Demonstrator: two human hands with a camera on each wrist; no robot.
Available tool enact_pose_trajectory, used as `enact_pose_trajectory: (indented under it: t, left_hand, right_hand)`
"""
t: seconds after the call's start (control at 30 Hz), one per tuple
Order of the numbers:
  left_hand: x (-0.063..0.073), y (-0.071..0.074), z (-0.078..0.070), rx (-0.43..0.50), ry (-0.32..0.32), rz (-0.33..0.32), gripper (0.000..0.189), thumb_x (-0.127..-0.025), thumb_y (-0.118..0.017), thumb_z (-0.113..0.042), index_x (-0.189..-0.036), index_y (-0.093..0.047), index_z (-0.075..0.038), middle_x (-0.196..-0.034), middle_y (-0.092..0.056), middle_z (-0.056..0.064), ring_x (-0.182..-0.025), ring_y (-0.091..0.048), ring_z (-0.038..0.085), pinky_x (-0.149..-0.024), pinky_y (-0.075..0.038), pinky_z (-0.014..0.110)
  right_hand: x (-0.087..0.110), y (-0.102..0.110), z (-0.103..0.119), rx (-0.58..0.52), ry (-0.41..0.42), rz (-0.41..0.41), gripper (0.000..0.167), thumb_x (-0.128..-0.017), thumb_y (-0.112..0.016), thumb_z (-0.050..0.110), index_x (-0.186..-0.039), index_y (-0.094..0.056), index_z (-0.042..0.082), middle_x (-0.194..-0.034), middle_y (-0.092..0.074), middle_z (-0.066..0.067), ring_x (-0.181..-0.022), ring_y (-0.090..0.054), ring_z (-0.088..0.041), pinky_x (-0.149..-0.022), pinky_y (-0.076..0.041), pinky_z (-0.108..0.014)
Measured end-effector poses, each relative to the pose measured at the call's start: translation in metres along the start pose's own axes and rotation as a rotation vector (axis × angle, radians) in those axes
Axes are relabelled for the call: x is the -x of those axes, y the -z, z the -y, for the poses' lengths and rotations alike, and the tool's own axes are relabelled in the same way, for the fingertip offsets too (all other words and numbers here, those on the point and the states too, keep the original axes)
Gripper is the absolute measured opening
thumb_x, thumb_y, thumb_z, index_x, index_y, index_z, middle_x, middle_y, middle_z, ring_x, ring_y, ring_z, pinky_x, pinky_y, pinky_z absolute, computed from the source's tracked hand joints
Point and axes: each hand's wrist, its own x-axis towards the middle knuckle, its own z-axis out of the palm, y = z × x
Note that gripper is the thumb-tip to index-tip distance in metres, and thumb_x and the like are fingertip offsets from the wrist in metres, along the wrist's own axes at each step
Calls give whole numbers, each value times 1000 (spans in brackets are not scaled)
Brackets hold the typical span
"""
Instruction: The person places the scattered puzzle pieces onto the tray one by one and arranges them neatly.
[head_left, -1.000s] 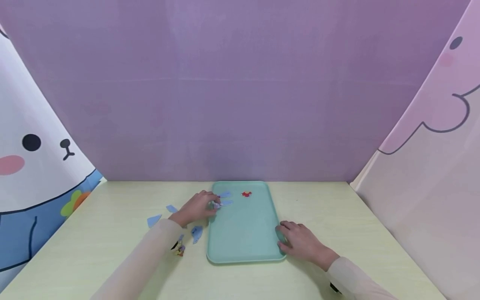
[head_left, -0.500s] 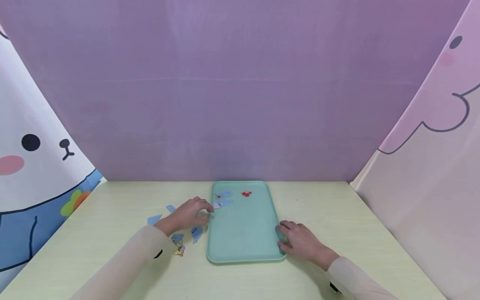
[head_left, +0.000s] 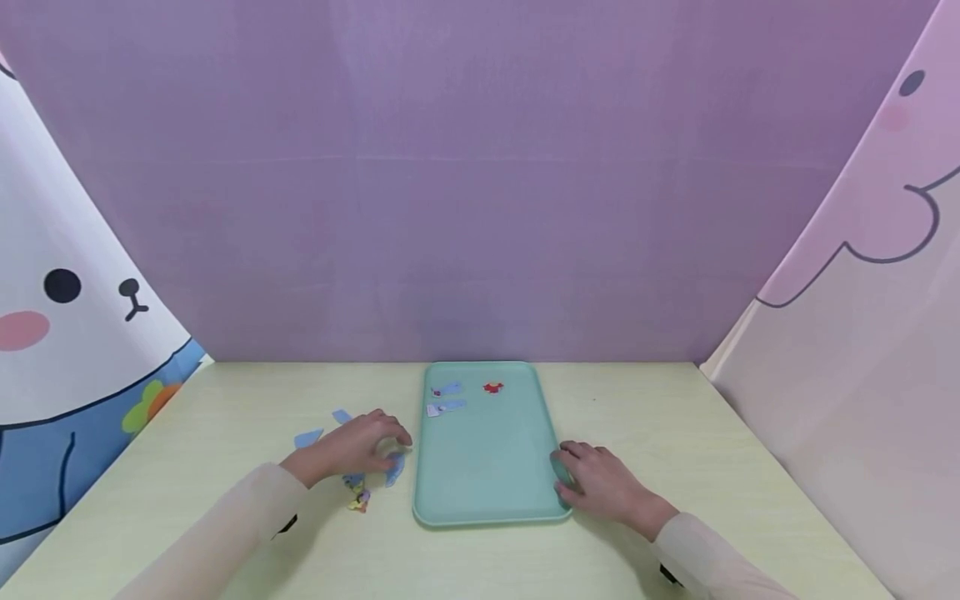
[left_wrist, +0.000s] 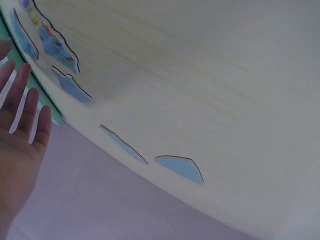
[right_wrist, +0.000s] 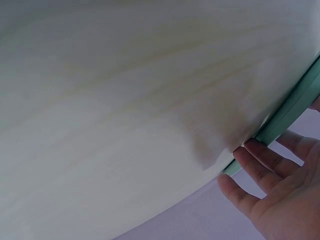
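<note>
My left hand hovers with relaxed, bent fingers over the table left of the tray. Its fingertips overlap a curved blue puzzle piece, and nothing shows between the fingers. Partly behind the hand lies a multicoloured piece. My right hand rests on the right rim of the green tray; in the right wrist view its loosely extended fingers touch the rim. Two blue puzzle strips lie at the tray's upper left, with a small red crab-like piece to their right.
Farther left on the table are two plain blue pieces, seen in the left wrist view near other patterned pieces. A purple panel rises behind the table, with cartoon-printed panels at either side.
My left hand has let go of a blue-and-white piece at the tray's upper left. It has moved left and toward me, over the loose pieces. The right hand has stayed put.
</note>
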Motion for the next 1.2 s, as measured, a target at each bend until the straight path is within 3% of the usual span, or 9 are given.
enact_pose_trajectory:
  t: [0.33,0.87,1.2]
  left_hand:
    - [10,6,-3,18,-5,83,29,-75,-68,-12,-104,-67,-14,-105,-63,-5,-98,-52,17,-82,-45,32]
    - [12,11,-8,-1,-31,141,33,-77,-67,-10,-108,-64,-19,-107,-58,-6,-101,-49,16,-85,-44,36]
    - [12,10,-7,-12,-43,144,33,-77,-68,-11,-109,-64,-19,-106,-57,-7,-100,-48,15,-84,-44,34]
  right_hand:
    - [0,2,1,-11,-10,11,39,-83,-61,28,-114,-59,4,-115,-58,-16,-106,-56,-31,-83,-47,-47]
    - [0,1,0,-7,-10,15,40,-83,-61,29,-114,-59,4,-115,-58,-15,-105,-57,-30,-83,-47,-46]
    - [1,-1,-2,-14,-5,12,40,-83,-62,29,-114,-59,5,-115,-58,-14,-105,-56,-30,-82,-47,-47]
